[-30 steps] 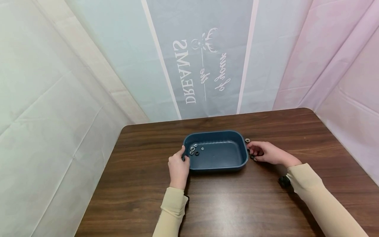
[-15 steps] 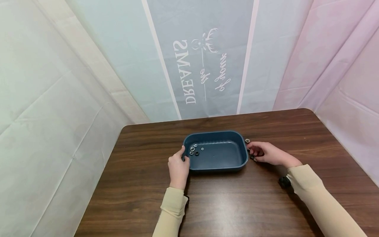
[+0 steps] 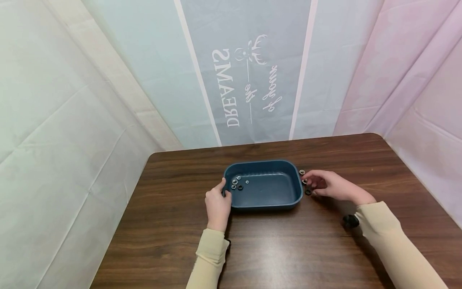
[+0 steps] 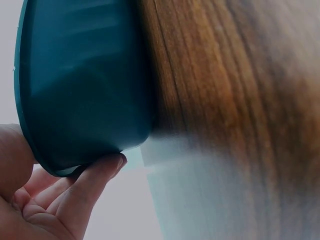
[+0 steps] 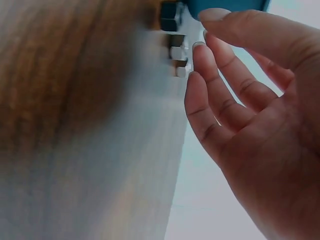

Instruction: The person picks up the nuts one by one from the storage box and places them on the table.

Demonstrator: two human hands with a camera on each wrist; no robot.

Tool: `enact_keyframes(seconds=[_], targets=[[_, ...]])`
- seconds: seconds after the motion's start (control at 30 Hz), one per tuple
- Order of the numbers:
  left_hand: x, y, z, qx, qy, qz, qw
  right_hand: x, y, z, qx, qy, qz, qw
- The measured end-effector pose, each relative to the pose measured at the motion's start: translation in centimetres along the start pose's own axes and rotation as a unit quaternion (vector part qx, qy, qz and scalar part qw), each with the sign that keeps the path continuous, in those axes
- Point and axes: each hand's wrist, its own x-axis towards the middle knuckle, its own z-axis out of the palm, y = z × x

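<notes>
Behind the blue plastic bin (image 3: 267,192) hangs a cloth backdrop (image 3: 330,80) with mirrored white lettering (image 3: 227,86) that reads DREAMS; under and around the bin spreads a dark wood-grain table (image 3: 274,249). In front of the bin and to its right, a black device (image 3: 351,220) sits at the cuff of a beige sleeve (image 3: 382,226). The bin's right wall stands between two groups of hex nuts. Just outside that wall, on the table, a far silver nut (image 3: 302,172), a middle silver nut (image 3: 304,182) and a black nut (image 3: 308,192) lie in a short row. The right hand (image 3: 333,185) is beside this row, thumb and fingertips apart with nothing between them; whether a finger touches a nut cannot be told. At the bin's left end, the left hand (image 3: 218,204) grips the wall. The bin itself rests flat, rectangular with rounded corners and a thin rim. Inside it, toward its left end, four small silver nuts (image 3: 235,182) and one dark nut (image 3: 240,187) lie loosely grouped.
</notes>
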Motion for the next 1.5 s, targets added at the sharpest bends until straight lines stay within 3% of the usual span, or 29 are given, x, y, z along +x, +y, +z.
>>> enact_keyframes(seconds=[0.6, 0.97, 1.2, 1.5], targets=[[-0.1, -0.4, 0.0, 0.002, 0.001, -0.004, 1.0, 0.8, -2.1, -1.2, 0.032, -0.005, 0.011, 0.9994], [-0.1, -0.4, 0.0, 0.0, 0.0, -0.008, 1.0, 2.3, -4.3, -2.2, 0.051, -0.013, -0.009, 0.9986], [0.0, -0.2, 0.0, 0.001, -0.001, -0.004, 1.0, 3.0, -5.5, -2.6, 0.085, -0.027, 0.0, 0.996], [0.2, 0.0, 0.1, 0.006, -0.005, -0.015, 0.9999, 4.4, -7.0, -2.6, 0.058, -0.039, -0.003, 0.9976]])
